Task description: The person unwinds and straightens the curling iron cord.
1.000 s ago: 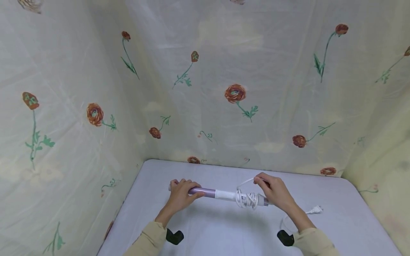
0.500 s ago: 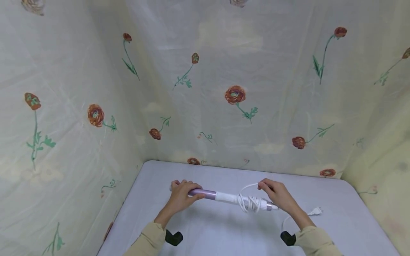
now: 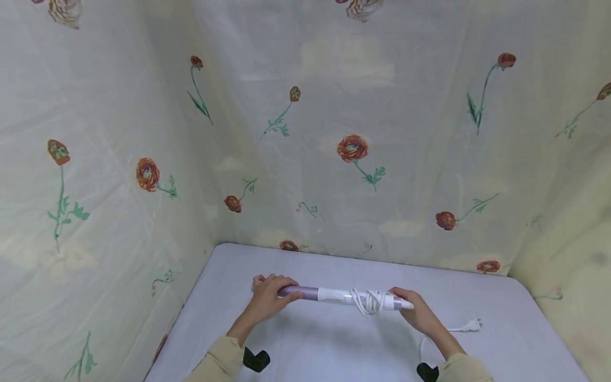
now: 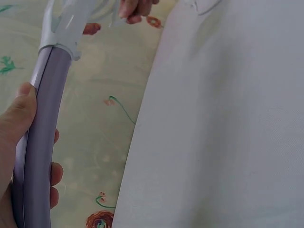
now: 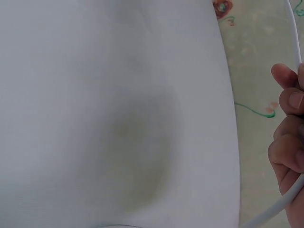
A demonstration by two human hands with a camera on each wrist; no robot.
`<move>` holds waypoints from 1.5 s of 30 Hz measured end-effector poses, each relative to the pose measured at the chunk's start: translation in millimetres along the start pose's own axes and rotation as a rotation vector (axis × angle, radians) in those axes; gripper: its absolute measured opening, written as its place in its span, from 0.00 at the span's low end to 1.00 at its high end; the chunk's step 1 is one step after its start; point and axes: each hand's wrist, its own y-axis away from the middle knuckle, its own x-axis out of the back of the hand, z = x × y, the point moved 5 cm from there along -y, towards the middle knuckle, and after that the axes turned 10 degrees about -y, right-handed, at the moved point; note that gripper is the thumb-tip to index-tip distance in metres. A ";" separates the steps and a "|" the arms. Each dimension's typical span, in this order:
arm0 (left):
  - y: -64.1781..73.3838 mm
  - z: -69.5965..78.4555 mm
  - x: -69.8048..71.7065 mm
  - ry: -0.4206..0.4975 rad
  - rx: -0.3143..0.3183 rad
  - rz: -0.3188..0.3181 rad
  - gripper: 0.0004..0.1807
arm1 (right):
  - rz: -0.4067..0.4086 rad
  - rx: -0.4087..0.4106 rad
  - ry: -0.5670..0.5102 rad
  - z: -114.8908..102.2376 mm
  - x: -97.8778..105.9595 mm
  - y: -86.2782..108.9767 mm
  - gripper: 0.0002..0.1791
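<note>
A purple and white hair straightener [image 3: 336, 295] is held above the table, nearly level. Its purple barrel [image 4: 45, 128] is gripped by my left hand [image 3: 268, 298], thumb on the near side and fingertips showing beyond it. White cord [image 3: 368, 302] lies in several loops round the white handle. Beside the handle's tapered right end is my right hand [image 3: 417, 312], partly behind it in the head view. In the right wrist view, its curled fingers [image 5: 287, 149] hold the cord, which runs out above and below them. The cord's plug [image 3: 472, 325] rests on the table at the right.
The table [image 3: 334, 350] has a white cover and rounded back corners. Cream flowered curtains [image 3: 406, 159] stand close behind it and along both sides. Dark camera mounts [image 3: 256, 360] show at the wrists.
My right hand has moved down and round behind the handle end, drawing the cord in against the loops. My left hand keeps its grip. The head view has tilted slightly up.
</note>
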 end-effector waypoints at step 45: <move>-8.7 4.1 1.4 -0.119 0.093 0.046 0.19 | 0.106 0.518 -0.016 -85.6 -43.7 70.5 0.15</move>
